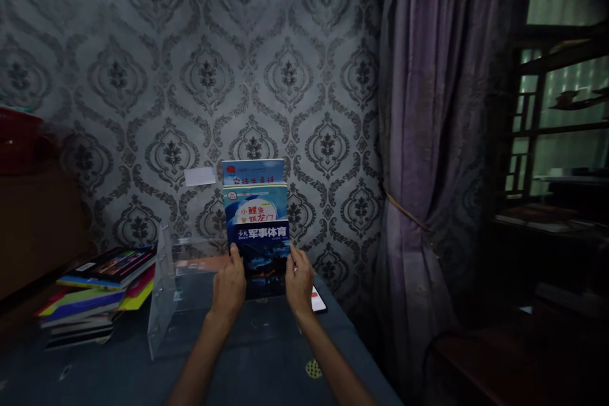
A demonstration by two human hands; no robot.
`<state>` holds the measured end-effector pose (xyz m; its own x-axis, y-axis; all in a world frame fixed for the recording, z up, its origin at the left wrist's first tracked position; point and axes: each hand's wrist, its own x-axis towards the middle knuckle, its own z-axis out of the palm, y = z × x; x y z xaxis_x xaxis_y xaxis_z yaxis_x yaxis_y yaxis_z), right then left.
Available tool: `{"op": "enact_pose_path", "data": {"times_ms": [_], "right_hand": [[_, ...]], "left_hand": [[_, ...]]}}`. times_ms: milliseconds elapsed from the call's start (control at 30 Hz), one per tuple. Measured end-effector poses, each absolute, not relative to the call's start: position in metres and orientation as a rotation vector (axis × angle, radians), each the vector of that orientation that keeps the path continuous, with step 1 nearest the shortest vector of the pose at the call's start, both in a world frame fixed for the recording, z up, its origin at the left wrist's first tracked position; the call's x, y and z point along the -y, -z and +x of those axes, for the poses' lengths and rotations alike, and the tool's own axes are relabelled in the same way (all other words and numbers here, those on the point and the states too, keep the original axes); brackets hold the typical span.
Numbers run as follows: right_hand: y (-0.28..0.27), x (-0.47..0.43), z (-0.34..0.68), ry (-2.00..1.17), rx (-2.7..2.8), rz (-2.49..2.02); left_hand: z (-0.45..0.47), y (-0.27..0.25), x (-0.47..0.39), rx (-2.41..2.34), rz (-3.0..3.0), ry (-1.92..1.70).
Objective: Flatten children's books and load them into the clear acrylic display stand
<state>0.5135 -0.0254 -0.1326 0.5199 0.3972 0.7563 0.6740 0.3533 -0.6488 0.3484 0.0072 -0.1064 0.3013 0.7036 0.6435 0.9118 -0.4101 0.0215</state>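
My left hand [229, 279] and my right hand [299, 279] grip a dark blue book [264, 257] by its two side edges, its cover with white Chinese characters facing me. Directly behind it stands a light blue book [257, 200] with red and black lettering. A taller blue book [253, 171] rises at the back, only its top part showing. All three are upright and overlap near a clear acrylic stand [162, 292] on the table. Whether the rear books touch my fingers is hidden.
A messy pile of books and magazines [102, 292] lies left of the stand. A phone with a lit screen [318, 300] is by my right wrist. Patterned wallpaper [209, 76] backs the table [266, 361]. A tied purple curtain [423, 108] hangs at the right. A red container [21, 139] stands far left.
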Motion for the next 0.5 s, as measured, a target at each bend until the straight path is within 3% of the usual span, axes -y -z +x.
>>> {"op": "enact_pose_path", "data": {"times_ms": [500], "right_hand": [[0.125,0.021,0.517,0.242,1.117,-1.228]], "left_hand": [[0.342,0.098,-0.004,1.524,-2.209,1.353]]}}
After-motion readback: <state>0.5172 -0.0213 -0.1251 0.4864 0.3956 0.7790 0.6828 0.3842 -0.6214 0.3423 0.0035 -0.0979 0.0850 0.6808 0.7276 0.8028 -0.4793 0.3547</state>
